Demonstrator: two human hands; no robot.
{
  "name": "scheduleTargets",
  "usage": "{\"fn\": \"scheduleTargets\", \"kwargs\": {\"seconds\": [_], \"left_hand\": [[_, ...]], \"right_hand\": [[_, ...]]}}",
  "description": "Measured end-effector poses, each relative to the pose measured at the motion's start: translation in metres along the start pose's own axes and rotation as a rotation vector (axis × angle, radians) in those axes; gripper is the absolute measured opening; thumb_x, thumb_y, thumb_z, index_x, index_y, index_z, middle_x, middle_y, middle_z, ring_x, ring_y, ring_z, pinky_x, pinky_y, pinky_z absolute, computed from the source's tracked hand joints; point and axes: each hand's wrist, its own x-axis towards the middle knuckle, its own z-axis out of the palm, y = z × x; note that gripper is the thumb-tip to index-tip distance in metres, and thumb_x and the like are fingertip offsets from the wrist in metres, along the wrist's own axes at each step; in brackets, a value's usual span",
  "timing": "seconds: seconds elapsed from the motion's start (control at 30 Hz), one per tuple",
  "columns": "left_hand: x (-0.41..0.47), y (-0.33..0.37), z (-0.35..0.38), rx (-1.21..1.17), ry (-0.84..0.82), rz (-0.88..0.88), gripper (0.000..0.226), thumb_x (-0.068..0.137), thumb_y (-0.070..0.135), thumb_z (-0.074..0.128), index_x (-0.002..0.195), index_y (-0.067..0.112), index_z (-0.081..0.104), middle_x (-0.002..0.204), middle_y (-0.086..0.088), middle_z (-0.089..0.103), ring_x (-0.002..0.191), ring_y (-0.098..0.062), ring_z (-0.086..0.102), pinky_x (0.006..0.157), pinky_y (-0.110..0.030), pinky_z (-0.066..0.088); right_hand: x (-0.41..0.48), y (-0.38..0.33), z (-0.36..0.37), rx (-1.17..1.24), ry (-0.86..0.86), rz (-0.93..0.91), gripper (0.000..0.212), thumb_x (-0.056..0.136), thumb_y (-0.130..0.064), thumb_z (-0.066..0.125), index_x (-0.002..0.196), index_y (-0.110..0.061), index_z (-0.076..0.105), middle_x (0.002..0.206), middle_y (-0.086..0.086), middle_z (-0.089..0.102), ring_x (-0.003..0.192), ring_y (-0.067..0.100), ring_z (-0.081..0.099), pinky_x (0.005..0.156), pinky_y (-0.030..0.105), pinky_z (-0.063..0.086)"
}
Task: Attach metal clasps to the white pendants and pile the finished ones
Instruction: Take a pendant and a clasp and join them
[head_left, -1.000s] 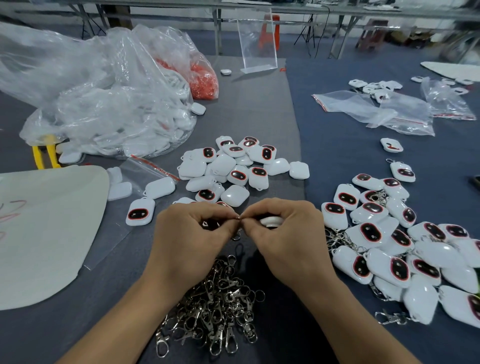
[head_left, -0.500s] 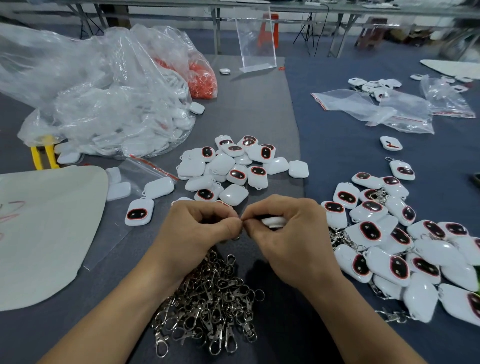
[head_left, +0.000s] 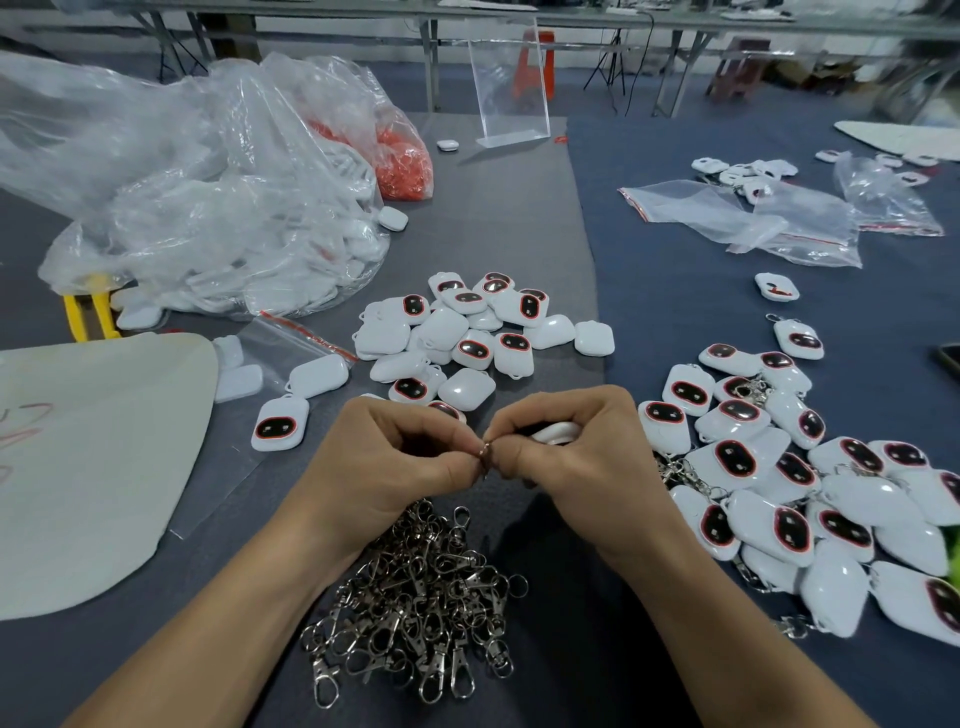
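Head view, frame centre: left hand (head_left: 395, 460) and right hand (head_left: 587, 467) pinch metal ring (head_left: 484, 453); right also grips white pendant (head_left: 558, 432); clasp heap (head_left: 421, 597) below

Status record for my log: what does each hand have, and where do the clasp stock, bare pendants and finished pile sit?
left hand: pinches the clasp ring
right hand: holds a white pendant, also pinching the same ring
loose clasps: heap below the wrists
bare pendants: pile beyond the hands
finished pile: right of the right hand, clasps attached
join: hidden, cannot tell if threaded
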Motion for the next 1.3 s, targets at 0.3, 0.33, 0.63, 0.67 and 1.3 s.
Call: {"fn": "scheduleTargets", "kwargs": {"seconds": [0.3,0.33,0.63,0.67,1.3], "left_hand": [[-0.005,0.003,0.002,0.171,0.029,0.023,0.011,0.053,0.016,0.074,0.063,0.019,0.078,0.054,-0.002,0.065,0.05,-0.009,0.054,0.05,-0.02,0.042],[-0.006,0.003,0.003,0.16,0.037,0.023,0.012,0.051,0.019,0.073,0.063,0.018,0.078,0.054,-0.004,0.066,0.051,-0.011,0.054,0.05,-0.021,0.042],[-0.005,0.0,0.007,0.052,0.099,0.011,0.022,0.047,0.03,0.073,0.063,0.017,0.078,0.058,-0.008,0.066,0.055,-0.013,0.054,0.053,-0.022,0.044],[-0.006,0.0,0.007,0.052,0.099,0.017,0.022,0.048,0.03,0.073,0.064,0.016,0.078,0.058,-0.009,0.066,0.055,-0.013,0.055,0.053,-0.022,0.044],[-0.011,-0.007,0.015,1.112,0.062,0.34,0.021,0.071,0.047,0.058,0.077,0.036,0.075,0.068,0.016,0.065,0.067,-0.001,0.059,0.06,-0.033,0.052]], "right_hand": [[0.001,0.0,-0.004,0.062,-0.144,0.004,0.02,0.073,0.009,0.073,0.071,-0.01,0.078,0.064,0.01,0.07,0.059,0.012,0.059,0.057,0.023,0.048],[0.001,0.0,-0.004,0.066,-0.143,-0.001,0.021,0.074,0.011,0.073,0.071,-0.009,0.078,0.064,0.01,0.071,0.059,0.011,0.059,0.057,0.023,0.048],[0.001,-0.001,-0.006,0.122,-0.139,-0.041,0.024,0.074,0.017,0.073,0.07,-0.006,0.077,0.063,0.002,0.069,0.06,0.006,0.058,0.056,0.018,0.046],[0.001,0.0,-0.005,0.124,-0.131,-0.039,0.025,0.075,0.018,0.072,0.069,-0.006,0.077,0.063,0.004,0.069,0.059,0.008,0.058,0.056,0.019,0.046],[0.01,0.008,-0.011,-0.022,0.287,0.201,0.041,0.084,0.007,0.055,0.069,-0.027,0.07,0.067,-0.007,0.058,0.057,0.005,0.044,0.054,0.021,0.036]]}}
